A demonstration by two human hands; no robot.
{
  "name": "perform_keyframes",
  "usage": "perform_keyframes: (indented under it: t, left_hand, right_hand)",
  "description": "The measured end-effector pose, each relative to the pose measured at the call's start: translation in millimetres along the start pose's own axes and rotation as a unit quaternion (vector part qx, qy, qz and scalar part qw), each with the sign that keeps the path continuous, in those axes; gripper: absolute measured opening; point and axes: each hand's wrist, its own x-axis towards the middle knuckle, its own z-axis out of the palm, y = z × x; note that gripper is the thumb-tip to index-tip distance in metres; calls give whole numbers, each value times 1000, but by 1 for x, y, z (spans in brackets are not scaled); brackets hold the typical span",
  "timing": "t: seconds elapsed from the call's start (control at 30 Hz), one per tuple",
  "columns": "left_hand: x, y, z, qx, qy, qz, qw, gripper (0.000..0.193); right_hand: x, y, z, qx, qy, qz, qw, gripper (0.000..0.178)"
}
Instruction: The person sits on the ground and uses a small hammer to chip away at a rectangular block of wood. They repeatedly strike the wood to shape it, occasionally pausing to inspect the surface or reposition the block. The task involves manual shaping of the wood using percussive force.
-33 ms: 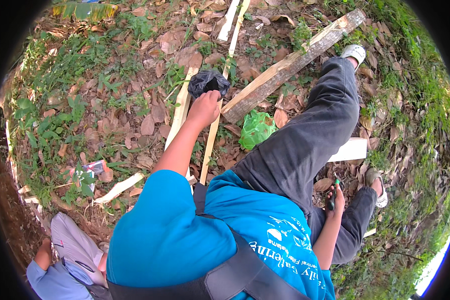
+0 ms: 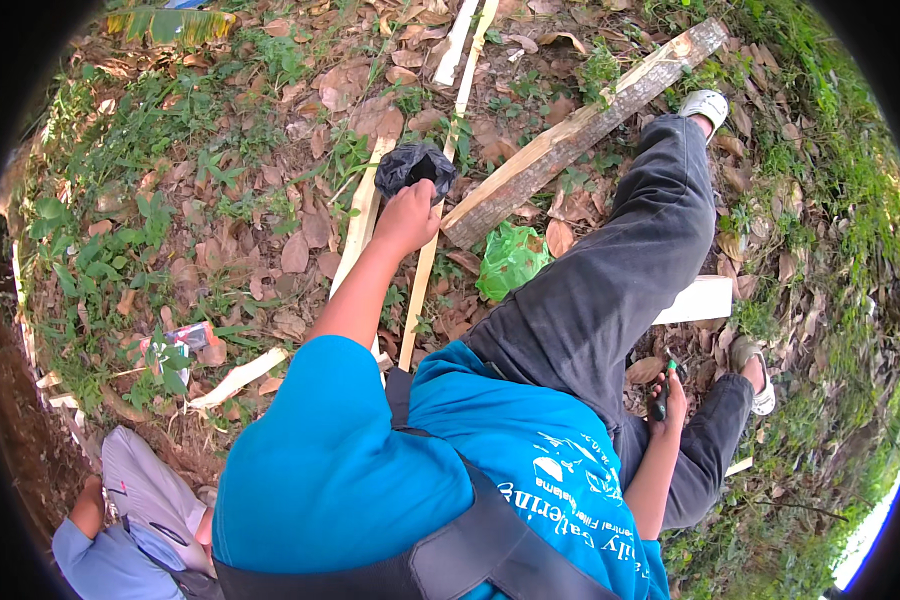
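My left hand [image 2: 410, 218] reaches forward to a crumpled black plastic bag [image 2: 398, 168]. Its fingers are closed at the rim of the bag's dark, open mouth, and what lies inside cannot be seen. Low at the right, beside my bent leg, my right hand [image 2: 674, 402] is wrapped around a small hand tool [image 2: 659, 406] with a black and green handle. A thin tip sticks up past the fingers, too small to make out the tool's exact kind.
Pale wood strips [image 2: 420, 285] lie beneath my left arm. A split log [image 2: 570, 140] slants to the far right, near a green plastic bag [image 2: 511, 260]. A white board [image 2: 698, 300] lies by my legs. Another person [image 2: 135, 520] sits at the lower left. Leaves cover the ground.
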Motion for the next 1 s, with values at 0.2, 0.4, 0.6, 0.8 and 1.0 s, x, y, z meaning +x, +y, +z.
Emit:
perform_keyframes:
  t: [0.2,0.4,0.6,0.8,1.0]
  left_hand:
    - [48,-50,20,-68,-73,-188,977,26]
    - [115,6,-11,292,-317,-126,894,39]
    - [98,-64,77,111,-126,-238,957,42]
    - [66,-152,94,-9,-6,-299,954,50]
    - [75,-76,47,-15,-10,-292,956,38]
  right_hand:
    - [-2,11,5,5,-19,-22,1000,27]
    - [10,23,1,38,-1,-31,999,27]
    - [0,14,4,56,15,-19,998,24]
    - [10,12,15,56,-18,5,998,24]
    - [5,7,13,66,-5,-5,998,23]
